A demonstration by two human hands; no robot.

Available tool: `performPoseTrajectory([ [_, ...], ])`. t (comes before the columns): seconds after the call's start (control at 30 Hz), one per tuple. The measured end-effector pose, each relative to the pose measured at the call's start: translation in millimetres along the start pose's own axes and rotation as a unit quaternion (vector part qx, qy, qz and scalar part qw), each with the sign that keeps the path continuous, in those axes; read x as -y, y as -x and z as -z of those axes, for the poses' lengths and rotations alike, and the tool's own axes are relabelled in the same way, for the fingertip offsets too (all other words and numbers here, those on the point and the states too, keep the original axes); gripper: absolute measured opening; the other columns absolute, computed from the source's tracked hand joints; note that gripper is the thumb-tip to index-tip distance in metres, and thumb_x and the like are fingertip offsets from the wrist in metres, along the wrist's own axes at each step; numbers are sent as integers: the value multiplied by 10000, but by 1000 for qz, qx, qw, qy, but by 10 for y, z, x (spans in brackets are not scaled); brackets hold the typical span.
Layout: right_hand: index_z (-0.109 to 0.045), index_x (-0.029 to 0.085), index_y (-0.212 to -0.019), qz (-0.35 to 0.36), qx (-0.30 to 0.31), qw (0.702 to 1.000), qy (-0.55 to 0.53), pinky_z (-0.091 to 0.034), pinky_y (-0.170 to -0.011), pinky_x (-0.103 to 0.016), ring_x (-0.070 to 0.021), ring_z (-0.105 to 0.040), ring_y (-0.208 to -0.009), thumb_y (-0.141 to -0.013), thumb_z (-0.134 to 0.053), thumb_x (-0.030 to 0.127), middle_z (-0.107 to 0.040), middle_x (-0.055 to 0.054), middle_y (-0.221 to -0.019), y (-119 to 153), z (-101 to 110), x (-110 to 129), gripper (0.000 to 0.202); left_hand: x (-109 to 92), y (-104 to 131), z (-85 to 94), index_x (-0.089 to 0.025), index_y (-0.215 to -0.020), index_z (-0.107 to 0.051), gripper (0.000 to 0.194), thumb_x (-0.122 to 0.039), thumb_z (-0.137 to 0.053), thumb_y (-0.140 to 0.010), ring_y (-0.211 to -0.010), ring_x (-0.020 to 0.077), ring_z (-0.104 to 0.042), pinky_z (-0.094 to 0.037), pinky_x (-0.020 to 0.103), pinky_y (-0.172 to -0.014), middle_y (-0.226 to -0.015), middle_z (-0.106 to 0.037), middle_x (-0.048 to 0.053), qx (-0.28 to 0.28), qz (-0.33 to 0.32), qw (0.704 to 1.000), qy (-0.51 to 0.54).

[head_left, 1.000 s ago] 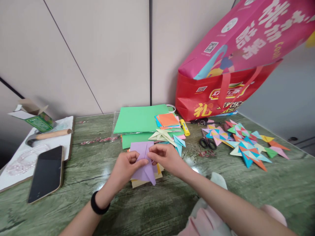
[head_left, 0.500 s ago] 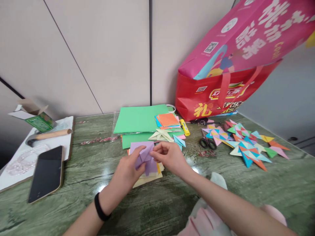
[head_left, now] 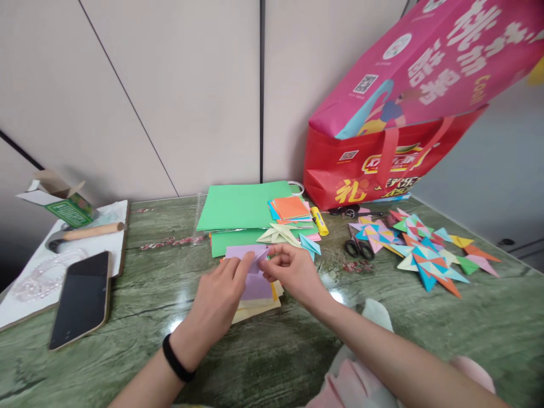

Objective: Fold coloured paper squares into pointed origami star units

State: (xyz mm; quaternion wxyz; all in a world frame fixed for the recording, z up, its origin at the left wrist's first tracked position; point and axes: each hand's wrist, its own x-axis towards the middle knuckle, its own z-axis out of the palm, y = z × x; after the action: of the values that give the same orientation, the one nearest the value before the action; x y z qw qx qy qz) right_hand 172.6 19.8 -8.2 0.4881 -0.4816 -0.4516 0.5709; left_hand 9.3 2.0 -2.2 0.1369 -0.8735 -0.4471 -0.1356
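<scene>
My right hand [head_left: 295, 273] pinches the pointed edge of a small folded sheet of purple paper [head_left: 257, 262], its thumb and fingers together. My left hand [head_left: 219, 292] is closed at the left of that same folded paper, with its fingertips against it; its thumb is mostly hidden. Under both hands lies a stack of square paper sheets [head_left: 257, 288], purple on top, with yellow and cream edges [head_left: 259, 311] showing below. Just beyond my hands sit a pale green folded paper piece [head_left: 280, 233] and a blue one [head_left: 310, 243].
Green sheets [head_left: 242, 207] lie behind, with orange and blue squares [head_left: 289, 207] and a yellow glue stick [head_left: 319, 221]. Scissors [head_left: 359, 248] and folded paper stars [head_left: 429, 258] are at the right. A red bag [head_left: 327, 170] stands behind; a phone [head_left: 80, 300] and a hammer [head_left: 91, 231] lie left.
My left hand has turned over the paper, its fingers now drawn in near my right fingertips; its thumb has gone from view. My right hand stays pinching the paper's edge.
</scene>
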Motion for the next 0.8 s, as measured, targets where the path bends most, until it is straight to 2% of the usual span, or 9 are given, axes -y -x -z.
performPoseTrajectory([
  [0.13,-558,149,-661,-46,14,998,-51,-489,-488,-229,-105,-576,-473,-554,-749,357,-597,24,-502,12,-26,2,302,6,-5,62,-112,-1220,-383,458,-15,-382,-772,-722,231,-606,-485,306,-543,-877,-617,97,12,-37,999,-34],
  [0.23,-561,148,-611,-55,43,996,-59,-486,-509,-217,-88,-562,-497,-581,-731,369,-592,25,-525,22,-35,-5,280,20,7,31,-126,-1220,-386,455,-23,-386,-777,-685,220,-618,-475,298,-516,-954,-621,115,26,-23,999,-23],
  [0.37,-566,152,-629,-6,55,997,-53,-502,-582,-227,-87,-565,-576,-626,-700,362,-586,29,-599,18,-34,-17,249,25,15,-75,-171,-1189,-435,401,-72,-409,-801,-694,209,-651,-478,280,-537,-1004,-651,106,12,30,996,81],
  [0.53,-554,164,-770,25,38,998,-37,-512,-586,-268,-107,-572,-548,-645,-687,381,-594,29,-583,-12,-21,-33,283,11,-25,-124,-178,-1151,-485,425,-91,-483,-735,-691,181,-663,-492,252,-618,-912,-712,68,-9,131,958,254],
  [0.67,-555,163,-721,65,32,997,9,-513,-591,-271,-118,-583,-572,-677,-656,376,-594,4,-620,-31,-7,-32,239,23,-26,-120,-217,-1155,-520,430,-105,-460,-744,-778,189,-662,-487,260,-672,-991,-705,60,-17,127,945,302],
  [0.73,-553,163,-708,65,39,997,12,-516,-586,-268,-114,-576,-571,-688,-638,367,-585,5,-624,-39,-6,-30,222,27,-21,-123,-214,-1156,-535,434,-103,-460,-742,-821,200,-657,-483,274,-702,-1039,-692,67,-17,122,938,324],
  [0.8,-547,167,-729,57,46,997,8,-517,-571,-266,-113,-568,-567,-684,-632,350,-577,12,-621,-46,-6,-30,206,22,-23,-127,-210,-1154,-542,444,-107,-493,-725,-837,206,-651,-479,288,-728,-1067,-682,70,-7,145,924,354],
])
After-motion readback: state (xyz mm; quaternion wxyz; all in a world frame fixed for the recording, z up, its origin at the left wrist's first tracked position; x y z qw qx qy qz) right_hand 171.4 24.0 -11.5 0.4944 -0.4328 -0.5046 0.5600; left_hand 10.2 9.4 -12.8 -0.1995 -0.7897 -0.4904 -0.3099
